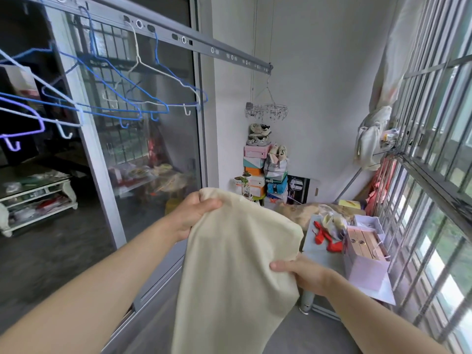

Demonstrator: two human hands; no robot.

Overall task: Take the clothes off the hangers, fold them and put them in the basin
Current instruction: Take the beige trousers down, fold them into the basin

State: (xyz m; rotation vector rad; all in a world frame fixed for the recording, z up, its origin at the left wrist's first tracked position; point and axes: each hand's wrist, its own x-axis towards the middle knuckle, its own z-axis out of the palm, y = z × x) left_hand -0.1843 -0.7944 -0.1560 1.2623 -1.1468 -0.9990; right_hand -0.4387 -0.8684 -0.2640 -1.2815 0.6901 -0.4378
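Note:
A cream garment (235, 267) hangs in front of me, held up by both hands. My left hand (192, 213) grips its top left corner, fingers curled round the cloth. Lower down, my right hand (304, 273) pinches the right edge, thumb on the front. Several bare wire hangers (122, 98), blue and white, hang from the grey drying rail (178, 38) at the upper left. No basin is in view.
A glass sliding door (143, 149) stands to the left. A small table (319, 251) with red items and a paper bag (365, 264) is at the right, below a barred window (434, 175). Stacked shoe boxes (258, 164) fill the far corner.

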